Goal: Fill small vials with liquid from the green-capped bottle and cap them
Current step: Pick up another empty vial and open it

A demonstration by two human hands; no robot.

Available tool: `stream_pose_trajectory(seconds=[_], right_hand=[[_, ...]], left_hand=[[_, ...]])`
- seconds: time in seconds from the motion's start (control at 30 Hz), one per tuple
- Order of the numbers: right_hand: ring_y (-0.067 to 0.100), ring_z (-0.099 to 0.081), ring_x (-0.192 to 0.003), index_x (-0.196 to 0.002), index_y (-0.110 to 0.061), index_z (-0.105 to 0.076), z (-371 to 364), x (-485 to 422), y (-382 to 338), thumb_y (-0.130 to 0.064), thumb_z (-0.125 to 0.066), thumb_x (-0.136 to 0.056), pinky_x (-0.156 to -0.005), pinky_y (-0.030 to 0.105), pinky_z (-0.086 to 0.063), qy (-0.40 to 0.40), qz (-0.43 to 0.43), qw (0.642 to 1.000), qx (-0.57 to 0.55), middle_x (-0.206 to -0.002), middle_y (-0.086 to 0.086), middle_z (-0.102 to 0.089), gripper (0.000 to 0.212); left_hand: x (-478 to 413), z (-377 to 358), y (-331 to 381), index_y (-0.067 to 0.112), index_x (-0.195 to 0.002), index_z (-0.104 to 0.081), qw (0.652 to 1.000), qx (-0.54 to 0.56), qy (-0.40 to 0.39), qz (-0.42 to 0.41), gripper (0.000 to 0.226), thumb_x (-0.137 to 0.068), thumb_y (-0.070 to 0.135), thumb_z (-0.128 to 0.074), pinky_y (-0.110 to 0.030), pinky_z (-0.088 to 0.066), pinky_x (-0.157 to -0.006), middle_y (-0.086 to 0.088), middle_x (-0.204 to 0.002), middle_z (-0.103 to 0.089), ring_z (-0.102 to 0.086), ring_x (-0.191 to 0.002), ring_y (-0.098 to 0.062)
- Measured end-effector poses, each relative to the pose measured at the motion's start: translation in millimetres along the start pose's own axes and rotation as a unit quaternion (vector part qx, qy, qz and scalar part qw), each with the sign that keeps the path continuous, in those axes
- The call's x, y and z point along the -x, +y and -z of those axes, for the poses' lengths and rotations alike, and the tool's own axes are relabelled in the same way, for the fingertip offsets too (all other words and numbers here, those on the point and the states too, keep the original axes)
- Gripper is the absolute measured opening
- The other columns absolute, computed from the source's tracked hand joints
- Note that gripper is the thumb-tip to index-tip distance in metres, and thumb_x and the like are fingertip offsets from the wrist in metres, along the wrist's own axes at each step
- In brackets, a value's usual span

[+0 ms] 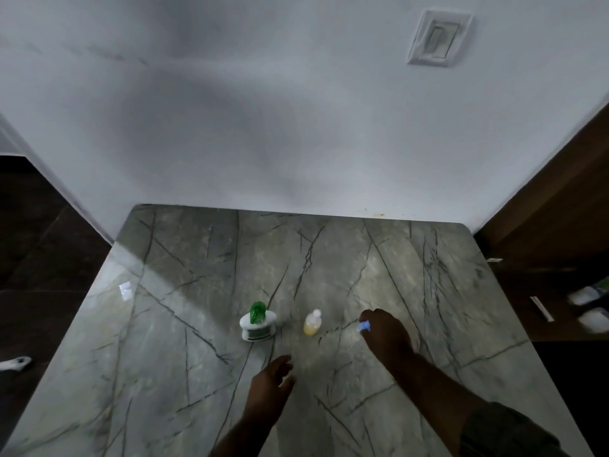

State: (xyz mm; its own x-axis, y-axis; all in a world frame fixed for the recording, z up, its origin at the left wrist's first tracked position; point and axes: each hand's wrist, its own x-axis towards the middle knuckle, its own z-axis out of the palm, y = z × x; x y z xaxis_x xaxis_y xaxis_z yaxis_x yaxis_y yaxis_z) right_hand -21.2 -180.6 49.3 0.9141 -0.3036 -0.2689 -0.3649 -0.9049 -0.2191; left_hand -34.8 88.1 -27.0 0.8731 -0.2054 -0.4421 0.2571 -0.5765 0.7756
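Now the right hand [387, 334] pinches a small blue item [364, 325] in its grip, right of the capped yellow-filled vial [312, 323] standing mid-worktop [164, 324]. Left of it stands the green-capped bottle [257, 321]. Nearer, the left hand [270, 387] hovers, grip loosely wide, holding nothing.

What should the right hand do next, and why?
Probably bring the small bluish item pinched in the right hand across to the vial. The vial stands filled with yellowish liquid just beside it, while the left hand is empty.
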Motion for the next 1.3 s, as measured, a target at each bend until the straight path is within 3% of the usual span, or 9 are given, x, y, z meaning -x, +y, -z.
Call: stream_pose_trajectory(seconds=[0.23, 0.37, 0.47, 0.57, 0.73, 0.9, 1.0, 1.07, 1.3], right_hand=[[0.013, -0.062, -0.103, -0.102, -0.023, -0.069, 7, 41, -68, -0.037, -0.061, -0.087, -0.086, 0.025, -0.044, -0.025, 0.133, 0.991, -0.021, -0.105, -0.004, -0.069, 0.023], [0.015, -0.062, -0.1, -0.101, -0.021, -0.07, 8, 52, -103, -0.039, -0.063, -0.086, -0.085, 0.026, -0.044, -0.042, 0.173, 0.983, -0.036, -0.103, -0.001, -0.07, 0.025], [0.014, -0.064, -0.095, -0.098, -0.022, -0.068, 9, 53, -118, -0.044, -0.066, -0.083, -0.079, 0.027, -0.046, -0.057, 0.176, 0.981, -0.051, -0.098, -0.002, -0.071, 0.026], [0.014, -0.066, -0.09, -0.092, -0.02, -0.067, 6, 50, -132, -0.05, -0.066, -0.083, -0.074, 0.027, -0.046, -0.072, 0.162, 0.983, -0.057, -0.095, -0.002, -0.071, 0.032], [0.021, -0.065, -0.099, -0.092, -0.008, -0.068, -6, 38, -149, -0.028, -0.065, -0.087, -0.081, 0.031, -0.046, -0.128, 0.193, 0.97, -0.068, -0.101, 0.006, -0.073, 0.021], [0.022, -0.067, -0.097, -0.097, -0.008, -0.075, -6, 28, -150, -0.01, -0.066, -0.08, -0.087, 0.029, -0.047, -0.187, 0.266, 0.941, -0.093, -0.102, 0.01, -0.073, 0.02], [0.018, -0.062, -0.099, -0.112, -0.014, -0.066, -12, 27, -150, -0.031, -0.076, -0.079, -0.083, 0.026, -0.045, -0.177, 0.218, 0.952, -0.119, -0.11, 0.006, -0.066, 0.039], [0.019, -0.065, -0.096, -0.108, -0.016, -0.064, -16, 26, -149, -0.046, -0.068, -0.085, -0.08, 0.03, -0.048, -0.145, 0.162, 0.973, -0.082, -0.105, 0.003, -0.068, 0.038], [0.028, -0.064, -0.095, -0.091, 0.0, -0.07, 1, 13, -138, -0.007, -0.065, -0.083, -0.081, 0.026, -0.042, -0.216, 0.331, 0.915, -0.087, -0.099, 0.016, -0.07, 0.011]], left_hand=[[9, -2, 17, 0.031, -0.137, -0.048, 0.995, 0.044, -0.024, -0.09, 0.068, -0.078, 0.031, -0.081, -0.015, -0.048, -0.091, 0.018, -0.126, -0.056, -0.058, -0.111, -0.002], [16, 2, 30, 0.045, -0.129, -0.055, 0.984, 0.066, -0.022, -0.162, 0.045, -0.087, 0.045, -0.069, -0.014, -0.046, -0.097, 0.029, -0.123, -0.062, -0.057, -0.115, 0.008], [22, 12, 31, 0.063, -0.107, -0.057, 0.988, 0.057, 0.01, -0.145, 0.02, -0.089, 0.055, -0.06, -0.002, -0.044, -0.077, 0.041, -0.104, -0.063, -0.06, -0.096, 0.018], [27, 17, 21, 0.05, -0.099, -0.063, 0.991, 0.05, 0.031, -0.118, 0.015, -0.084, 0.048, -0.066, -0.005, -0.044, -0.068, 0.026, -0.087, -0.07, -0.064, -0.082, 0.008], [24, 20, 5, 0.023, -0.106, -0.068, 0.995, 0.059, 0.031, -0.071, 0.024, -0.084, 0.03, -0.074, -0.018, -0.048, -0.074, 0.012, -0.087, -0.071, -0.065, -0.082, -0.001], [19, 25, 0, 0.024, -0.093, -0.068, 0.998, 0.038, 0.035, -0.04, 0.011, -0.084, 0.029, -0.073, -0.015, -0.043, -0.066, 0.008, -0.084, -0.071, -0.065, -0.081, -0.009], [16, 26, 1, 0.024, -0.094, -0.069, 0.998, 0.016, 0.033, -0.05, 0.013, -0.084, 0.032, -0.073, -0.017, -0.044, -0.07, 0.01, -0.086, -0.071, -0.067, -0.085, -0.007], [15, 23, 4, 0.029, -0.09, -0.067, 0.999, 0.009, 0.022, -0.044, 0.012, -0.082, 0.034, -0.073, -0.021, -0.046, -0.073, 0.012, -0.084, -0.069, -0.066, -0.084, -0.006], [8, 20, 1, 0.033, -0.088, -0.068, 0.999, 0.014, 0.013, -0.026, 0.016, -0.078, 0.041, -0.076, -0.021, -0.049, -0.075, 0.013, -0.083, -0.071, -0.066, -0.082, -0.003]])
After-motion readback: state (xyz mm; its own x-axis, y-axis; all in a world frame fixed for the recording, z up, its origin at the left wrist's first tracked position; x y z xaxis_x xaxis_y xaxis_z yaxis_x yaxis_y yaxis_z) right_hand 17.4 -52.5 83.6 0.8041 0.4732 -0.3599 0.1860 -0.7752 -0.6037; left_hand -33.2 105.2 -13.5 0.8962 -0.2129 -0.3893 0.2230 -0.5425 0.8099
